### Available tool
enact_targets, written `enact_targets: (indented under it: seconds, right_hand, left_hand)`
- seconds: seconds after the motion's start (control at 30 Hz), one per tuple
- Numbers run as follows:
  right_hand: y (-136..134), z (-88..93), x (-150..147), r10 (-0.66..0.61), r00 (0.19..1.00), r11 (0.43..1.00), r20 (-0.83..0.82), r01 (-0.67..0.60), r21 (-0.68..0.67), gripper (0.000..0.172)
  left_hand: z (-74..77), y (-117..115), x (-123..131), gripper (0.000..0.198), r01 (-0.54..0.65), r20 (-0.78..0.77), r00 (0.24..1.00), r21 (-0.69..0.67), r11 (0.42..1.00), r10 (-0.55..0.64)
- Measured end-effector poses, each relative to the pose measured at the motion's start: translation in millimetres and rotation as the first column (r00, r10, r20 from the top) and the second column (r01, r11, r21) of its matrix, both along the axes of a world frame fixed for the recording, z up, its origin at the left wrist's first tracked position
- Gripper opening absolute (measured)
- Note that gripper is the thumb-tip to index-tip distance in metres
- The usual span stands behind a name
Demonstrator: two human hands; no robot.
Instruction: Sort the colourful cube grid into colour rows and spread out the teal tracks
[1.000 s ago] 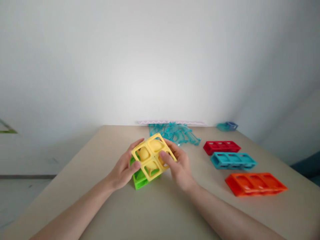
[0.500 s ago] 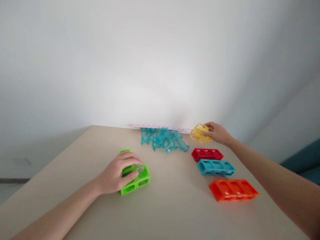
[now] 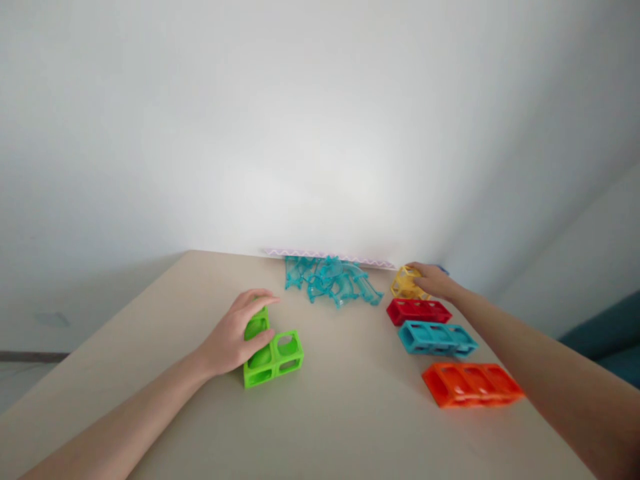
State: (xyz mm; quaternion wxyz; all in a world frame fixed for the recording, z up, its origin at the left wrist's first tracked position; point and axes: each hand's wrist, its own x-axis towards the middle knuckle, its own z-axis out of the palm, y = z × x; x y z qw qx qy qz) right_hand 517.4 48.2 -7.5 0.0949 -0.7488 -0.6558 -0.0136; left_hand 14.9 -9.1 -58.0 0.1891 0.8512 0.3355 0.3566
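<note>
We held our left hand [image 3: 235, 339] with its fingers [image 3: 253, 301] parted; our right arm [image 3: 533, 350] extended forward, right hand [image 3: 433, 280] curled.

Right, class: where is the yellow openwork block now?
In the head view, the yellow openwork block is right of centre, in the right hand, just behind the red three-cell block.

Bare left hand [image 3: 234, 339], bare right hand [image 3: 434, 280], slim fingers [image 3: 255, 305], bare tapering forearms [image 3: 143, 403]

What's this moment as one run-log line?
left hand: on green block | right hand: on yellow block | table: red block, turquoise block, orange block
</note>
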Motion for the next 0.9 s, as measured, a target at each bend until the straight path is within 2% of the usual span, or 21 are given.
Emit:
enact_targets:
  seconds: [0.17, 0.3, 0.37, 0.43, 0.5, 0.53, 0.6, 0.67, 0.7, 0.8, 0.9]
  right_hand:
    - [-1, -4.2, -9, -0.007, 0.997, 0.999, 0.073, 0.005, 0.031, 0.060]
    - [-7, 6.4, -25, -0.008, 0.995, 0.990, 0.100, -0.007, 0.143, 0.060]
    - [-18, 16.1, -51, 0.016, 0.995, 0.967, 0.100, -0.041, 0.252, 0.061]
    - [-37, 21.8, -96, 0.100, 0.991, 0.918, 0.084, -0.125, 0.375, 0.053]
    - [-63, 17.8, -156, 0.343, 0.939, 0.796, 0.016, -0.299, 0.526, 0.037]
    - [-76, 11.7, -189, 0.433, 0.901, 0.770, -0.016, -0.360, 0.526, 0.031]
    - [-97, -6.5, -249, 0.531, 0.841, 0.793, -0.104, -0.449, 0.412, 0.035]
    - [-108, -26.4, -291, 0.579, 0.788, 0.801, -0.208, -0.503, 0.325, 0.043]
    - [-109, -35.0, -304, 0.593, 0.766, 0.798, -0.249, -0.517, 0.310, 0.040]
    - [-103, -49.5, -314, 0.635, 0.712, 0.772, -0.300, -0.568, 0.284, 0.038]
    - [-96, -49.3, -304, 0.665, 0.686, 0.747, -0.295, -0.608, 0.269, 0.046]
  left_hand:
    - [-9.9, 9, -2, 0.050, 0.043, 0.056, 0.998, -0.077, 0.996, -0.039]
    - [-10.9, 10, 0, 0.053, 0.082, 0.100, 0.993, -0.154, 0.985, -0.067]
    - [-10.9, 10, 3, 0.053, 0.071, 0.127, 0.991, -0.198, 0.978, -0.046]
    - [-11.9, 12, 7, 0.056, 0.019, 0.157, 0.987, -0.265, 0.964, 0.023]
    - [-14.0, 17, 13, 0.059, -0.063, 0.175, 0.976, -0.328, 0.943, 0.126]
    - [-15.2, 21, 15, 0.060, -0.109, 0.174, 0.969, -0.337, 0.935, 0.175]
    - [-17.3, 27, 19, 0.051, -0.191, 0.154, 0.955, -0.327, 0.925, 0.252]
    - [-18.8, 33, 21, 0.039, -0.237, 0.145, 0.947, -0.287, 0.928, 0.287]
    - [-19.3, 35, 21, 0.036, -0.249, 0.152, 0.942, -0.279, 0.928, 0.298]
    - [-19.6, 38, 16, 0.035, -0.238, 0.179, 0.937, -0.302, 0.923, 0.300]
    - [-18.6, 41, 9, 0.037, -0.172, 0.163, 0.957, -0.349, 0.921, 0.240]
